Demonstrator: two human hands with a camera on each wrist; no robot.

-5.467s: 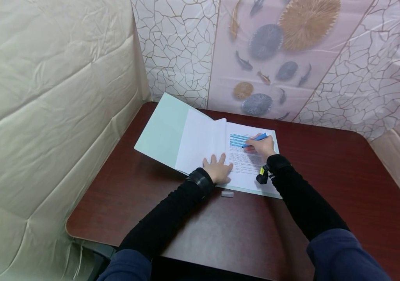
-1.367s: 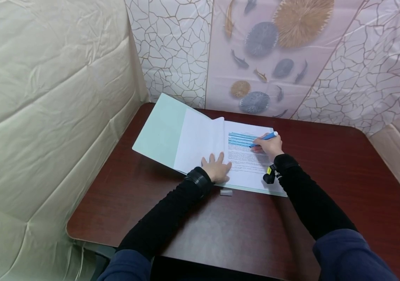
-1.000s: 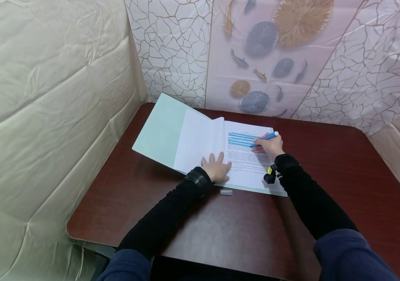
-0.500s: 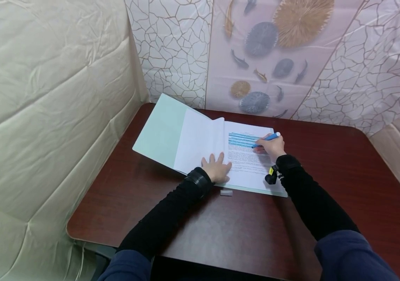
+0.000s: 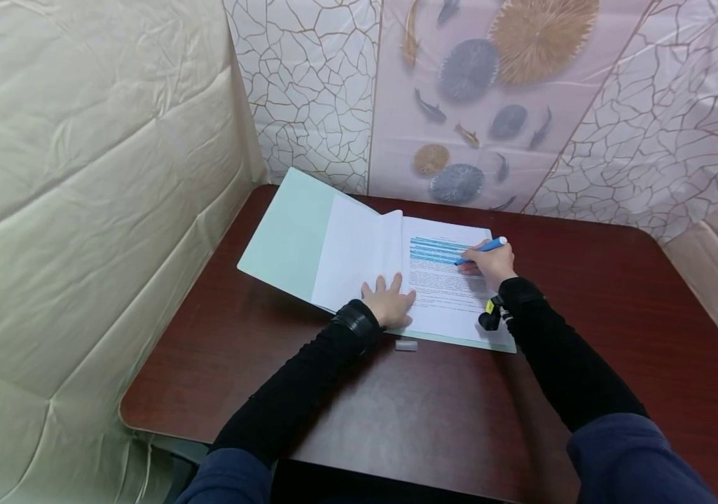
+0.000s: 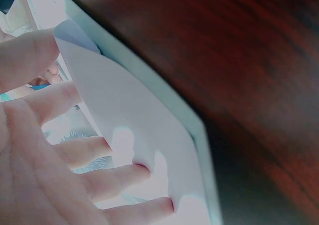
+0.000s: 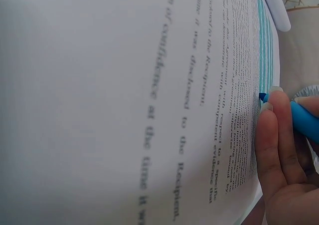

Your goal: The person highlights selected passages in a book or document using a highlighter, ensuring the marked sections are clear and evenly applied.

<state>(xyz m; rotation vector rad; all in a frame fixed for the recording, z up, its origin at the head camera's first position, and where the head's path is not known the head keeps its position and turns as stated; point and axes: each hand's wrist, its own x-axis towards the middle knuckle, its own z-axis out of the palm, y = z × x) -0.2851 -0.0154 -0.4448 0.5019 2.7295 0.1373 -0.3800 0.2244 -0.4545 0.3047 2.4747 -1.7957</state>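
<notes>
A blue highlighter (image 5: 491,244) is pinched between the thumb and fingers of my right hand (image 5: 489,264). In the right wrist view the highlighter's tip (image 7: 262,96) meets the printed sheet (image 7: 124,85) at the end of several blue-marked lines (image 7: 264,45). My left hand (image 5: 389,303), fingers spread and straight, rests on the turned-back white pages (image 5: 355,241) near the fold of the pale green folder (image 5: 286,234). In the left wrist view the left hand (image 6: 45,155) lies against a curled page (image 6: 129,105), with the folder's edge (image 6: 149,90) beyond it.
A small grey cap-like piece (image 5: 405,346) lies on the dark red-brown table (image 5: 459,413) just below the folder. The folder's left cover tilts up off the table. Cream padded cloth (image 5: 94,210) hangs on the left, and a patterned sheet (image 5: 459,105) covers the back.
My right hand has slid the highlighter rightward along a line, and further blue marking shows on the page than at first. The left hand has stayed in place on the pages.
</notes>
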